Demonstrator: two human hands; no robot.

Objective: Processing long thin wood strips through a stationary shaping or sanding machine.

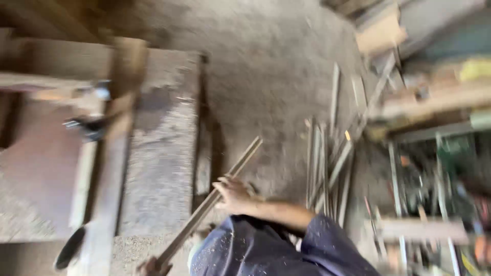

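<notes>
A long thin wooden strip (215, 197) is being held slantwise over the gap between a dusty workbench (158, 168) and the concrete floor (266, 92), its upper end pointing toward the floor's middle and its lower end running down to the bottom edge of the view. The right hand (232, 195) is being closed around the strip near its middle, the forearm reaching in from a dark blue sleeve (327, 245). The left hand (151, 267) is being seen only partly at the bottom edge, touching the strip's lower end; whether it is clenched cannot be told through the blur. On the bench, a long plank (110, 174) is lying lengthwise, with a dark blurred tool (89, 128) just beside it, and sawdust is being seen spread over the bench top. A dark round object (69, 249) is lying near the bench's near corner; whether it is a container cannot be told. To the right of the strip, a loose bundle of similar sticks (327, 163) is lying on the floor, well apart from the hands. Farther right, a cluttered metal frame (434, 179) with blurred green parts is standing, and scrap boards (381, 33) are being piled beyond it.
</notes>
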